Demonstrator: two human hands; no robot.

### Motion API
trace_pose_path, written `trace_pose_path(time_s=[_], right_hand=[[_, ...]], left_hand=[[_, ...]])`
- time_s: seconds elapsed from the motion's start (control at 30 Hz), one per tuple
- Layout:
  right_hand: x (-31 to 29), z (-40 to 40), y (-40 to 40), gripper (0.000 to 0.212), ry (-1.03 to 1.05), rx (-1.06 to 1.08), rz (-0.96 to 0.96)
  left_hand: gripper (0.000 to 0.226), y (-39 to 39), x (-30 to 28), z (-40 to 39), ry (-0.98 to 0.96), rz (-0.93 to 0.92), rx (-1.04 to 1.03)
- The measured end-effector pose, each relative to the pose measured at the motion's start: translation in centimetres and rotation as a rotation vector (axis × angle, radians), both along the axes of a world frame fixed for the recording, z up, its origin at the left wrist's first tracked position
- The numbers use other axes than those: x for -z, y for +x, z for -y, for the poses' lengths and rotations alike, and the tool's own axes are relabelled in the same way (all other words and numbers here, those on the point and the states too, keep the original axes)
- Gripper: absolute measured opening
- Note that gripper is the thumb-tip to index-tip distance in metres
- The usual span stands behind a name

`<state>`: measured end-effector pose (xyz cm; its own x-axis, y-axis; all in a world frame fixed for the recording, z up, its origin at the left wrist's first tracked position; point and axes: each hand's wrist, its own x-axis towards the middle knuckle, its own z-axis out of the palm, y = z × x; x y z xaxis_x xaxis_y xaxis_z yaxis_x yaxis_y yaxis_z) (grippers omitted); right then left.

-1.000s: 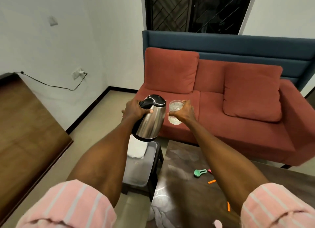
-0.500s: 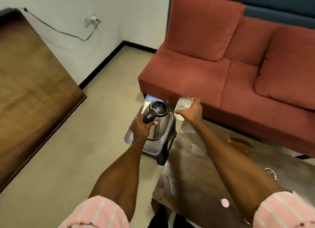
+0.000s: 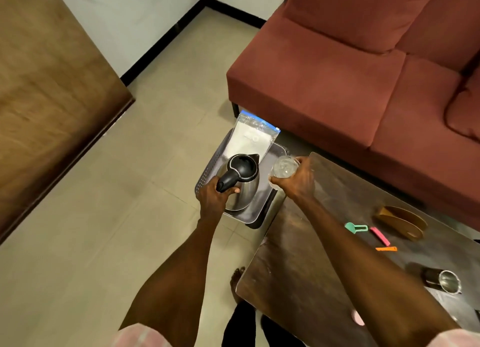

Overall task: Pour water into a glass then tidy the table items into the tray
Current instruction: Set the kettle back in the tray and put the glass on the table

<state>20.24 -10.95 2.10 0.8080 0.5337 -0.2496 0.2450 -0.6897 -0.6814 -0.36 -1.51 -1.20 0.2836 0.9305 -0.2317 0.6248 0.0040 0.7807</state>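
Note:
My left hand (image 3: 217, 197) grips the black handle of a steel kettle (image 3: 244, 185) that stands upright in the grey tray (image 3: 207, 175) on a low stool beside the table. A white bag with a blue strip (image 3: 250, 139) leans at the tray's far end. My right hand (image 3: 296, 181) holds a clear glass (image 3: 283, 166) just right of the kettle, at the corner of the dark table (image 3: 306, 263). On the table lie a green clip (image 3: 354, 227), a pink clip (image 3: 379, 236), an orange clip (image 3: 387, 248), a wooden holder (image 3: 401, 220) and a steel cup (image 3: 446, 281).
A red sofa (image 3: 363, 81) runs along the far side of the table. A brown wooden surface (image 3: 44, 87) fills the left. Beige tiled floor (image 3: 117, 229) lies between them. A small pink object (image 3: 358, 316) sits near the table's front edge.
The kettle has come down from chest height into the tray. The glass has dropped with my right hand to the table corner. My view has tilted downward.

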Motion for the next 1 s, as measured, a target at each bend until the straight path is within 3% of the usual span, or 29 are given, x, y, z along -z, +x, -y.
trace_pose_path(time_s=[0.23,0.67,0.77,0.93,1.0], right_hand=[[2.7,0.0,0.3,0.095,-0.006,0.000,-0.029],[1.6,-0.1,0.6,0.096,-0.002,-0.014,-0.033],[0.3,-0.1,0.7,0.096,-0.013,-0.013,-0.023],[-2.9,0.5,0.7,0.094,-0.016,-0.026,-0.004],[-4.6,1.0,0.9,0.094,-0.009,-0.033,0.017]], left_hand=[[0.038,0.8,2.4,-0.8,-0.013,0.058,0.009],[0.038,-0.9,2.5,-1.9,-0.078,-0.042,0.044],[0.055,-1.0,1.0,-1.5,-0.030,-0.071,0.078],[0.104,1.9,-3.2,-0.9,0.313,-0.399,0.234],[0.111,3.8,-5.4,-0.1,0.408,-0.368,0.350]])
